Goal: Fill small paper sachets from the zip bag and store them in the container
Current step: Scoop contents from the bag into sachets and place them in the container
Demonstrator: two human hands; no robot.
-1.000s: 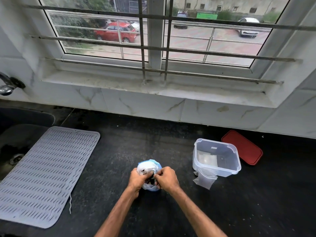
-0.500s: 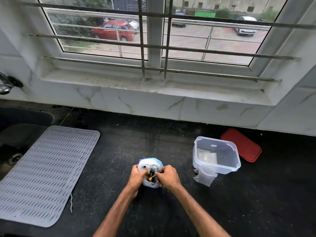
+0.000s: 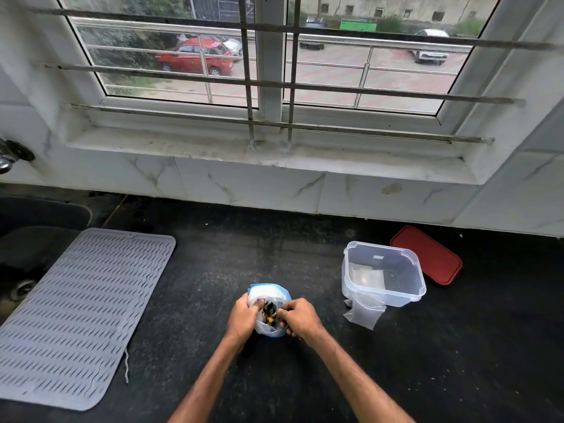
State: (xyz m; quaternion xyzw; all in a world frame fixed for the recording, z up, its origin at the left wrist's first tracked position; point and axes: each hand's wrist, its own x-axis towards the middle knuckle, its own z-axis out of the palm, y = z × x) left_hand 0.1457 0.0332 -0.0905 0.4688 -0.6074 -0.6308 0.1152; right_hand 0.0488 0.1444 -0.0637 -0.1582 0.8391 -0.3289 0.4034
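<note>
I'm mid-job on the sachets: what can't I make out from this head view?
Head view only:
- Contents of the zip bag: dark and orange bits, too small to identify; the left hand and right hand cover its sides.
- Inside the container: a pale shape on the floor, blurred by the translucent wall; cannot tell if it is sachets.
- Tap and sink: cut off by the left edge.

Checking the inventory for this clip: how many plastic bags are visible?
2: the zip bag gripped by left hand and right hand; a clear bag against the container. Something pale inside the container may be another.
</note>
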